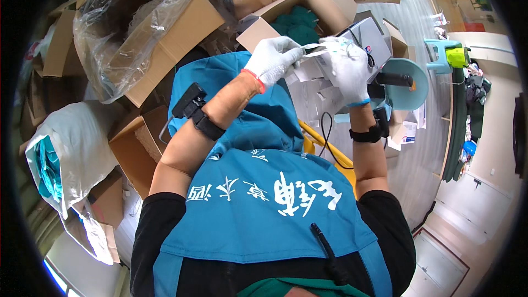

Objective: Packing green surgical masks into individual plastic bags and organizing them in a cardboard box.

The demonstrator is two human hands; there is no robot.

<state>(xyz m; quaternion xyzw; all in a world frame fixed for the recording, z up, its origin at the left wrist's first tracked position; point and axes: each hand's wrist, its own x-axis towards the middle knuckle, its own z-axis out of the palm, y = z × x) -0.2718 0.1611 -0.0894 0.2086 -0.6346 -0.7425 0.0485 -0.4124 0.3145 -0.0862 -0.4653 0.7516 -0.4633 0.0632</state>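
Both of my hands wear white knit gloves and are raised over my lap. My left hand point(270, 61), with a red cuff, pinches one end of a thin white strip point(314, 50). The other end runs into the closed fingers of my right hand point(350, 71), which has a blue cuff. A small pale blue-and-white patch shows at the right fingertips, too small to name. Just beyond the hands, an open cardboard box point(258, 32) holds teal cloth-like pieces point(297, 25). Beside my right hand stands a grey box-shaped machine point(375, 41) with a black cable.
Large cardboard boxes point(187, 38) lined with clear plastic stand at the far left. A white sack point(82, 143) of teal pieces lies left. To the right are a light blue round basin or seat point(415, 91) and a blue stool point(437, 55). Yellow tubing point(346, 171) runs beside my lap.
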